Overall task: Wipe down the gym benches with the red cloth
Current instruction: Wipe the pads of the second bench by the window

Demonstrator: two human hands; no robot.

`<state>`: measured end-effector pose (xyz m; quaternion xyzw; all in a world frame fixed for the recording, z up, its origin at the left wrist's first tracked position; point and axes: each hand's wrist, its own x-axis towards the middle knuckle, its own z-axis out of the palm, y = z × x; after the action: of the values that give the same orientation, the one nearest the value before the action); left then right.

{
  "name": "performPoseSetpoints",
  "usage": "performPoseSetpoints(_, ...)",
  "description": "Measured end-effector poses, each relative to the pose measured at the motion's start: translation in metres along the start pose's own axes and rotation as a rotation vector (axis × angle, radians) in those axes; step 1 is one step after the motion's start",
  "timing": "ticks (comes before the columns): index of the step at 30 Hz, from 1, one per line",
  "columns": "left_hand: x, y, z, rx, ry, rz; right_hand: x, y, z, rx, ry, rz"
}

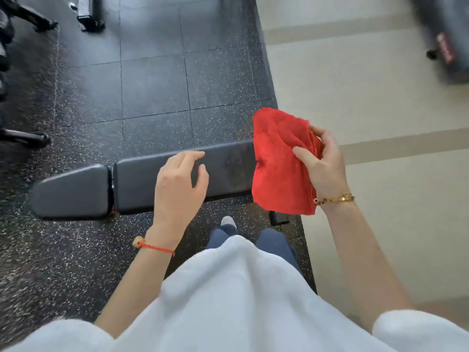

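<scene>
White shirt fabric fills the near edge of the view, with both bare forearms reaching out from it toward the bench. That bench is black and padded, its long axis running left to right across the view; the shorter seat pad lies at its left end, and the longer back pad stretches right until it passes behind the red cloth. The right hand holds the cloth above the bench's right end, thumb on the front and fingers curled round the bunched fabric, so the cloth hangs down in loose folds. A gold bracelet circles that wrist. The left hand hovers over the middle of the back pad, fingers loosely bent and holding nothing; whether it touches the pad cannot be told. A red string is tied at its wrist. Under the bench lies dark speckled rubber tile flooring. Right of the bench, the floor turns pale with tan stripes. Blurred black equipment stands beyond the bench at the far left and far right.
</scene>
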<state>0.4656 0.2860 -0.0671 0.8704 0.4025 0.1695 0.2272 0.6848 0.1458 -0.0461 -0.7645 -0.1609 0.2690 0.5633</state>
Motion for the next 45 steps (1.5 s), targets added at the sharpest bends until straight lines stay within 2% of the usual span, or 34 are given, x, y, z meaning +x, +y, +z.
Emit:
performPoseSetpoints(10,0.024,0.086,0.013,-0.035,-0.056,0.121,0.001,-0.015,-0.086,0.081,0.121,0.001)
performPoseSetpoints(26,0.039,0.28,0.135,-0.05,0.074,-0.039,0.109,-0.003,-0.29,0.05,-0.064,-0.026)
performPoseSetpoints(37,0.095,0.323,0.177,-0.051,0.083,-0.087,0.191,-0.003,-0.317,0.105,-0.113,-0.008)
performPoseSetpoints(45,0.184,0.332,0.211,-0.064,0.141,-0.157,0.305,-0.015,-0.302,0.102,-0.188,0.022)
